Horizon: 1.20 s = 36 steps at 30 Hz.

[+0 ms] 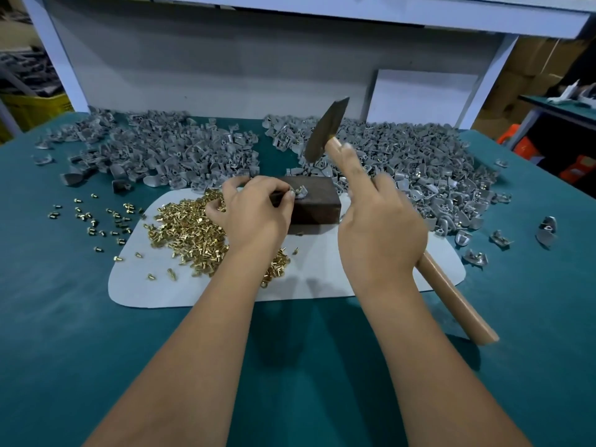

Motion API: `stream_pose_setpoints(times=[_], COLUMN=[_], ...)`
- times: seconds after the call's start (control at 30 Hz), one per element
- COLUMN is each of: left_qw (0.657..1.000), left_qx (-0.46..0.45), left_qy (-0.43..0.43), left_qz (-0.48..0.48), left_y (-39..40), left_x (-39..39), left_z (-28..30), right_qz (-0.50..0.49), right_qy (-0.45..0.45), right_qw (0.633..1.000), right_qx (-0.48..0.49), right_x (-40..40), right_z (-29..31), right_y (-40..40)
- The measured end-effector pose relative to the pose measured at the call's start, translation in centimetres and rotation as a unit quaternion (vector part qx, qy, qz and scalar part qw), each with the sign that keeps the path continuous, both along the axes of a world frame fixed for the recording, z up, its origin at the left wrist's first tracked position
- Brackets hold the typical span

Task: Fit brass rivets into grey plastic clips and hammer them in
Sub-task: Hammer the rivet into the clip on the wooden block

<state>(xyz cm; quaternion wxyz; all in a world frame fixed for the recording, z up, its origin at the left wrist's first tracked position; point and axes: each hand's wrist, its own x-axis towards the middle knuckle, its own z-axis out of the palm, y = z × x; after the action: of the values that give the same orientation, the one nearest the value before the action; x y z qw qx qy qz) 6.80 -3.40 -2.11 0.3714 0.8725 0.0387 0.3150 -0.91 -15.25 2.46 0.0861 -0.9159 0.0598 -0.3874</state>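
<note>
Two hands: both are working over the bench, which is covered in teal.
Left hand: it is pinching one grey clip with thumb and forefinger, and it is holding the clip down on top of the dark block.
Rivet in the clip: one brass rivet is sitting in the clip; which way its long axis is pointing, I cannot tell.
Right hand: it is gripping the wooden handle of one hammer, with the forefinger lying straight along the handle.
Hammer direction: the long axis is running from the lower right, near the person, up and away to the left; the metal head is hanging in the air above and behind the block, not touching it.
Block: one, dark brown, is lying on the white mat with its long side going left to right.
Loose rivets: one big heap, too many for counting, is lying on the left part of the mat; about thirty more are lying scattered on the bench to the left.
Clip heaps: two large grey heaps, the left heap and the right heap, are lying behind the mat.
Single clips: some are lying apart at the right edge of the right heap.
</note>
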Motion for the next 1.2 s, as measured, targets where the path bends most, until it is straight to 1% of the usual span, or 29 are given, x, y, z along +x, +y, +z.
stream_pose_setpoints(times=[0.07,0.1,0.13,0.23,0.27,0.33,0.37,0.4,0.47,0.5,0.53,0.6,0.63,0.67,0.77,0.8,0.87,0.93,1.0,1.1,1.2], left_qw=[1.0,1.0,0.999,1.0,1.0,0.999,0.999,0.999,0.999,0.999,0.999,0.999,0.999,0.999,0.999,0.999,0.999,0.999,0.999,0.995,0.99], left_qx=[0.0,0.001,-0.001,-0.021,-0.021,-0.015,-0.013,-0.013,-0.012,-0.011,-0.011,-0.012,-0.012,-0.013,-0.013,-0.014,-0.014,-0.012,-0.006,0.001,-0.046], left_qy=[0.021,0.029,0.031,0.011,0.011,0.025,0.031,0.034,0.033,0.031,0.029,0.028,0.028,0.028,0.026,0.023,0.022,0.029,0.042,0.08,0.11], left_qz=[-0.002,-0.005,-0.006,-0.004,-0.008,-0.017,-0.019,-0.018,-0.016,-0.016,-0.016,-0.015,-0.016,-0.016,-0.015,-0.016,-0.021,-0.024,-0.027,-0.052,-0.076], left_y=[0.1,0.1,0.1,0.0,0.1,0.2,0.2,0.2,0.1,0.1,0.1,0.2,0.2,0.2,0.1,0.1,0.1,0.2,0.3,0.6,0.8], left_x=[0.1,0.1,0.0,0.0,0.0,-0.1,-0.2,-0.3,-0.3,-0.3,-0.3,-0.3,-0.3,-0.3,-0.2,-0.2,-0.3,-0.4,-0.4,-0.1,0.0], left_z=[0.2,0.2,0.3,0.3,0.3,0.4,0.5,0.6,0.6,0.6,0.6,0.6,0.6,0.5,0.5,0.5,0.5,0.6,0.7,1.0,1.4], right_qz=[0.001,-0.001,-0.007,-0.014,-0.013,0.001,0.004,0.0,-0.017,-0.021,-0.02,-0.005,-0.002,-0.006,-0.027,-0.027,-0.014,-0.001,0.001,-0.019,-0.058], right_qy=[0.08,0.097,0.092,0.024,0.025,0.081,0.103,0.096,0.045,0.024,0.023,0.077,0.104,0.113,0.05,0.03,0.057,0.098,0.09,0.053,0.035], right_qw=[0.996,0.995,0.996,1.0,1.0,0.996,0.994,0.995,0.999,0.999,0.999,0.995,0.993,0.993,0.998,0.999,0.997,0.993,0.995,0.998,0.997], right_qx=[-0.029,-0.025,-0.016,0.011,-0.005,-0.047,-0.041,-0.031,-0.006,-0.005,-0.022,-0.058,-0.053,-0.045,-0.01,-0.012,-0.054,-0.059,-0.035,0.011,0.036], right_x=[0.3,0.5,0.5,0.2,0.1,0.1,0.1,0.1,-0.3,-0.4,-0.3,0.0,0.2,0.3,0.2,0.3,0.4,0.5,0.6,0.9,1.2], right_z=[-0.4,-0.4,-0.3,0.2,0.1,-0.2,-0.3,-0.1,0.1,0.1,0.1,-0.3,-0.5,-0.5,-0.3,-0.3,-0.6,-0.8,-0.8,-0.7,-0.6], right_y=[0.2,0.2,0.2,0.6,0.7,0.7,0.6,0.5,0.8,0.8,0.9,0.9,0.7,0.5,0.3,0.2,0.2,0.3,0.2,-0.8,-2.4])
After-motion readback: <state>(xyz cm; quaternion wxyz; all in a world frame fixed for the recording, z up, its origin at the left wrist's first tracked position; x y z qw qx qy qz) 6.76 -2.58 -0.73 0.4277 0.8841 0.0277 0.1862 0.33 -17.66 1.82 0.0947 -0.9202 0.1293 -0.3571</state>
